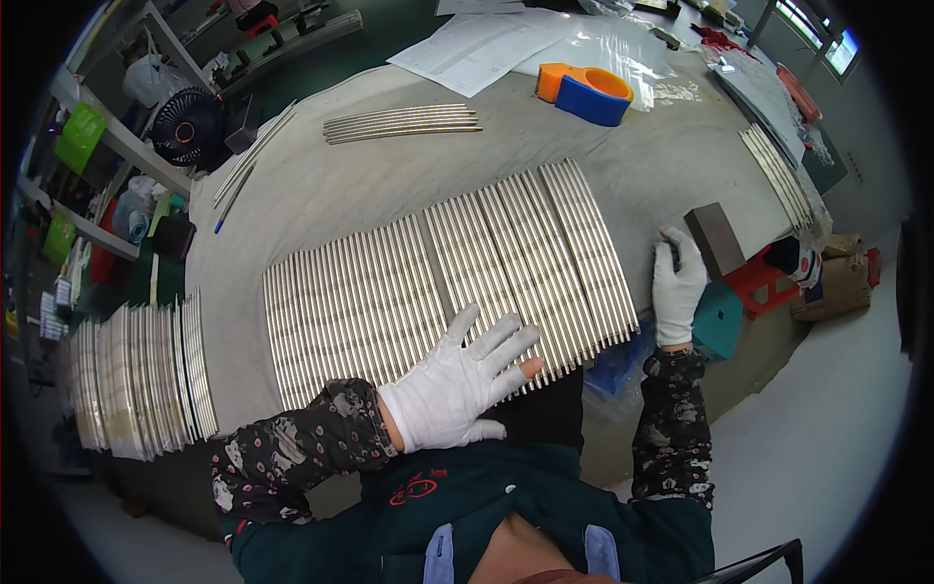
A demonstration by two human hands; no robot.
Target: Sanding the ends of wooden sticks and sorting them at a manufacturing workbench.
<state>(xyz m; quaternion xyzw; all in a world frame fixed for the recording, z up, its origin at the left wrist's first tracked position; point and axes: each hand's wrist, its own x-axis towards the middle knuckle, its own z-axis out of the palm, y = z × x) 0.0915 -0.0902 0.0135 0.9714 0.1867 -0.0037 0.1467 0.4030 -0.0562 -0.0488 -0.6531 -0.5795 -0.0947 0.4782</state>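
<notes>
A wide row of slim, shiny metal rods (pixel 355 292) lies side by side on the grey cloth-covered table, with narrow gaps splitting it into groups. My left hand (pixel 457 384), in a white glove with one bare fingertip, spreads its fingers over the near ends of the rods. At the table's right edge is my right hand (pixel 678 287), also gloved. Its fingers are apart and loosely bent, with nothing visible in them. Just beside its fingertips stands a dark brown block (pixel 715 240).
Bundled rods (pixel 136 380) lie at the left edge, and a few loose rods (pixel 399 123) farther back. Beyond the row sit an orange-and-blue tape dispenser (pixel 587 94) and paper sheets (pixel 477 51). A blue pen (pixel 233 200) and a black fan (pixel 187 128) are at left.
</notes>
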